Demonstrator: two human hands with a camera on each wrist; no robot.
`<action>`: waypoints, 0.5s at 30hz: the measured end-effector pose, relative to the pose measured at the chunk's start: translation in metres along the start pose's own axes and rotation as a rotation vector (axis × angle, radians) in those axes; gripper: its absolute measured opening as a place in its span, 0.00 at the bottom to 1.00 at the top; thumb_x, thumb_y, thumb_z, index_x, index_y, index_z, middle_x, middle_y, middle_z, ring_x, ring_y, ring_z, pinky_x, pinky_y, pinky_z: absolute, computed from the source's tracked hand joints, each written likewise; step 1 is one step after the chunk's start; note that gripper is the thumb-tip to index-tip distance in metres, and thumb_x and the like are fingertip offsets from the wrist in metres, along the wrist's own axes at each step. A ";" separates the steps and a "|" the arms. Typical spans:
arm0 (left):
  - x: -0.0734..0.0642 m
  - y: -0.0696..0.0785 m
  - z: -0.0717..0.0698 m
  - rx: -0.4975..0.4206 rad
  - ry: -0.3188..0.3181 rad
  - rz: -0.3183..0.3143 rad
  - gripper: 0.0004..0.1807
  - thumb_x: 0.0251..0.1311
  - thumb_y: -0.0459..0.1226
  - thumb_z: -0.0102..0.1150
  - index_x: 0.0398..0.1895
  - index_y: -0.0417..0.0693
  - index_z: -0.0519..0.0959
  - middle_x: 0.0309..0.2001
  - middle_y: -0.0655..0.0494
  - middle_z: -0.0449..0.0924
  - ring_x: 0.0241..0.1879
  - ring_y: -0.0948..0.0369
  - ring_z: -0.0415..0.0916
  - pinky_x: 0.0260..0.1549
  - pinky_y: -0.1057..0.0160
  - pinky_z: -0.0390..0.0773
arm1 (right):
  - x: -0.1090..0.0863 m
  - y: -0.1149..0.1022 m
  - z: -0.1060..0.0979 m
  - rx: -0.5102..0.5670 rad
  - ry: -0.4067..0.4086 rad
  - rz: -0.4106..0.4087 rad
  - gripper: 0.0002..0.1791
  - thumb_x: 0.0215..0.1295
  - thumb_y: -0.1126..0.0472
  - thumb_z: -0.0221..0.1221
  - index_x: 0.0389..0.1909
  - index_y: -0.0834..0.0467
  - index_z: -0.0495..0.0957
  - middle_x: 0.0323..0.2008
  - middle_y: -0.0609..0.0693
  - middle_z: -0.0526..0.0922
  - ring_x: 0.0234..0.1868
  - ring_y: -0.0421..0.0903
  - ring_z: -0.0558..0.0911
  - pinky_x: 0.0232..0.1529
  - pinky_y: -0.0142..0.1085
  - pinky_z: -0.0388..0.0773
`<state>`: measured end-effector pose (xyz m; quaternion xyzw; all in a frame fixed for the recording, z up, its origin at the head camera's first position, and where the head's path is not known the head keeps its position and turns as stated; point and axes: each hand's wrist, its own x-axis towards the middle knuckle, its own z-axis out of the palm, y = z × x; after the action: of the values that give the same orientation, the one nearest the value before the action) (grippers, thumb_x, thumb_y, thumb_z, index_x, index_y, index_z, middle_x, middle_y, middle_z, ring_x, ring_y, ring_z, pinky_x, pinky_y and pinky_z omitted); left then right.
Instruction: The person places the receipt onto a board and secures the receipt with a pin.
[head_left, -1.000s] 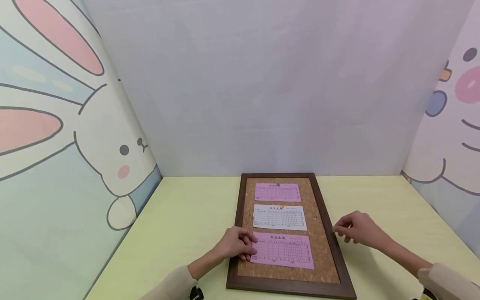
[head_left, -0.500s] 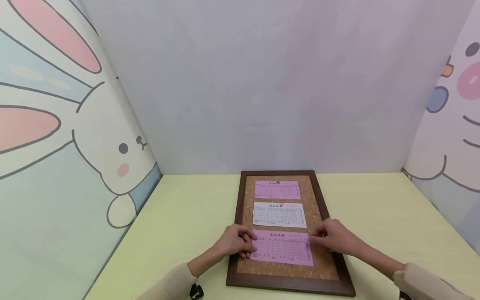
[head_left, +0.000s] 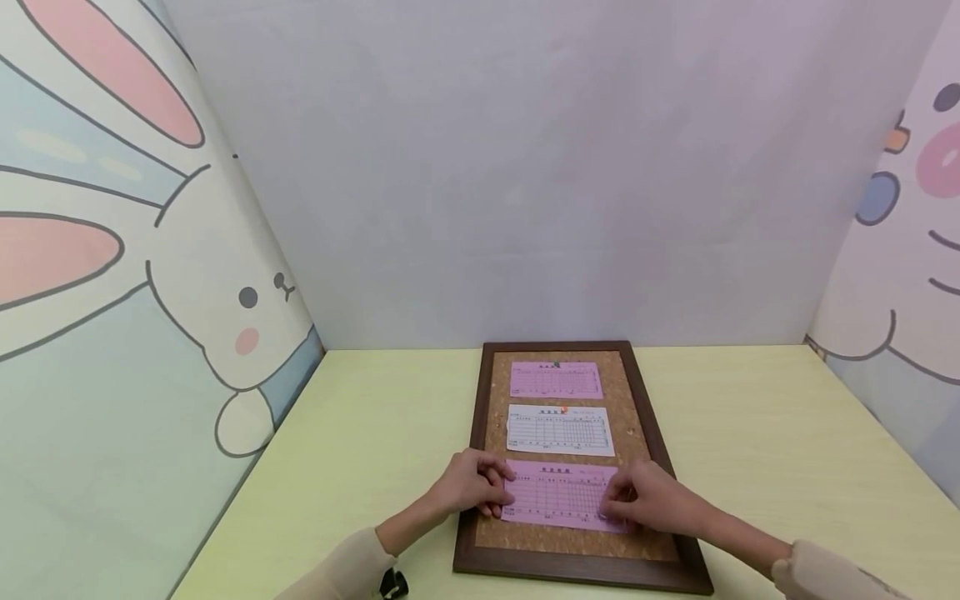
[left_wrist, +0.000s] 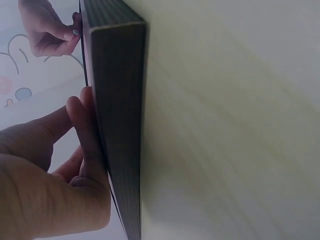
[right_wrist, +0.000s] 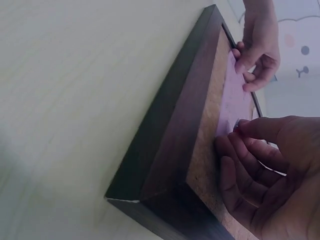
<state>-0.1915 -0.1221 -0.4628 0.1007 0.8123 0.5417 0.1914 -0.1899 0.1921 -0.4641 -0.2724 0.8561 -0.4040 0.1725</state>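
Note:
The nearest pink form slip [head_left: 551,497] lies on the corkboard [head_left: 577,546], inside its dark wooden frame. My left hand [head_left: 468,483] rests over the frame's left side, with fingertips pressing the slip's left edge. Over the slip's right part, my right hand [head_left: 652,497] pinches a small push pin [right_wrist: 238,125] between thumb and forefinger, its fingertips close against the paper. The pin is mostly covered by the fingers. In the left wrist view, a bluish bit of the pin [left_wrist: 76,32] shows at the right fingertips.
Farther up the board are a white slip [head_left: 558,431] with an orange push pin [head_left: 564,408] and another pink slip [head_left: 555,381] with a green push pin [head_left: 557,364]. The board lies on a pale yellow table [head_left: 375,433]. A grey wall [head_left: 525,167] stands behind.
My right hand has come left from beside the frame, over its right side, and onto the right part of the nearest pink slip. My left hand stays in place.

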 end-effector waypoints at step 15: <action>0.002 0.000 0.000 0.022 -0.003 0.005 0.09 0.52 0.25 0.73 0.38 0.35 0.85 0.23 0.42 0.84 0.14 0.67 0.77 0.13 0.69 0.78 | 0.006 -0.001 0.003 0.041 0.001 0.024 0.08 0.64 0.59 0.69 0.27 0.55 0.85 0.18 0.41 0.80 0.16 0.33 0.74 0.16 0.25 0.70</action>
<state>-0.1931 -0.1215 -0.4636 0.1055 0.8176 0.5331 0.1901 -0.1930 0.1863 -0.4654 -0.2583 0.8510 -0.4193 0.1825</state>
